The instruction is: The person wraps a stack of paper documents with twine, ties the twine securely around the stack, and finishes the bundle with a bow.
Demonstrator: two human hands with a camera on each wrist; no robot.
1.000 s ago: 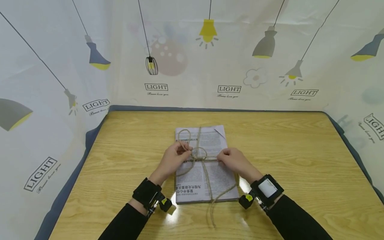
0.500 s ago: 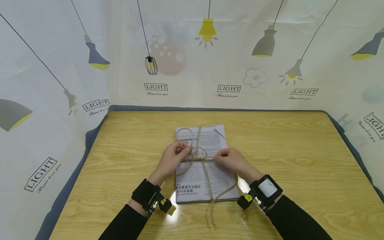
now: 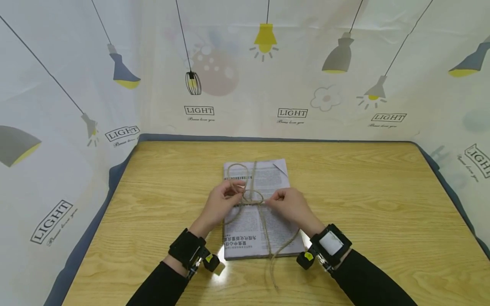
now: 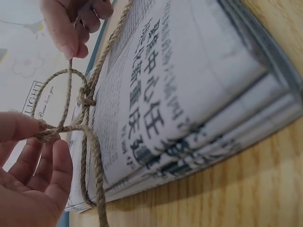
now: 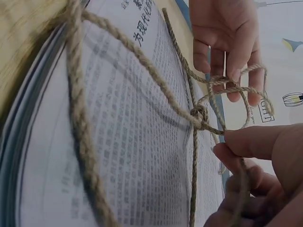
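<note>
A stack of folded newspapers point(image 3: 245, 229) lies on the table, bound crosswise with brown twine point(image 3: 264, 225) that is knotted near the middle of the top sheet. My left hand point(image 3: 222, 199) pinches a crossing of twine loops between thumb and fingers, just left of the knot point(image 5: 199, 117). One loop stands up beyond those fingers. On the other side, my right hand point(image 3: 289, 204) pinches a strand of twine close to the knot, seen also in the right wrist view. A loose twine end trails over the stack's near edge onto the table.
The wooden table point(image 3: 363, 191) surrounds the stack on all sides. A pale curtain point(image 3: 245, 119) printed with lamps hangs behind it and along both sides. Each wrist wears a black strap with a small camera, close to the stack's near corners.
My right hand has shifted left along the strand, nearer the knot. The left hand stays almost in place, while the loop above it has changed shape slightly.
</note>
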